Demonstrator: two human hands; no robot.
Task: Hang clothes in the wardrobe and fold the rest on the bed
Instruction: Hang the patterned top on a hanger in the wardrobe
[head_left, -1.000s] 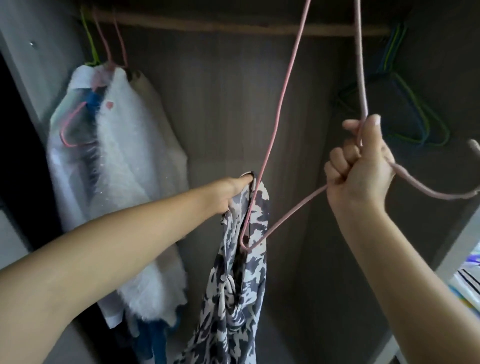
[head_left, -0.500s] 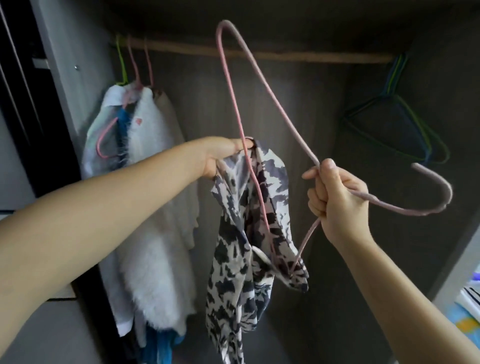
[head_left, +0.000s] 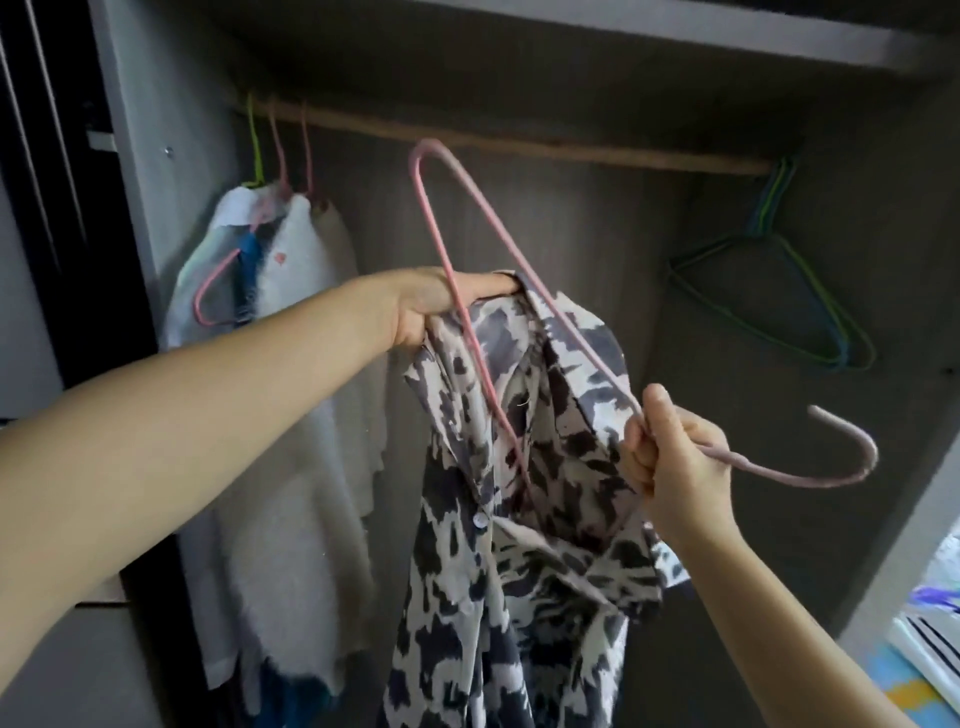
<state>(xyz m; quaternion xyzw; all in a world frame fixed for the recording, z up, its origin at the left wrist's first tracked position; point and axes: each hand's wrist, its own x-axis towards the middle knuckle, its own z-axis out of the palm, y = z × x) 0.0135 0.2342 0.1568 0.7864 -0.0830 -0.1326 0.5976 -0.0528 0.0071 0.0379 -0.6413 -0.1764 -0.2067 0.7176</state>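
I stand before an open wardrobe. My left hand (head_left: 441, 304) grips the collar of a black-and-white patterned shirt (head_left: 524, 519), which hangs down in the middle. My right hand (head_left: 670, 462) is closed around the neck of a pink hanger (head_left: 447, 291), turned sideways with its hook pointing right. One end of the hanger is inside the shirt's neck opening; its other end sticks up just below the wooden rail (head_left: 519, 143).
Fluffy white and light garments (head_left: 291, 364) hang at the rail's left end on pink and green hangers. Empty green and blue hangers (head_left: 779, 291) hang at the right end. The wardrobe's side walls stand close on both sides. Colourful fabric (head_left: 930, 639) shows at the lower right.
The hanger has come down from high above and tipped sideways. Its lower end has gone into the shirt's neck, and the shirt has spread open. My right hand has dropped lower.
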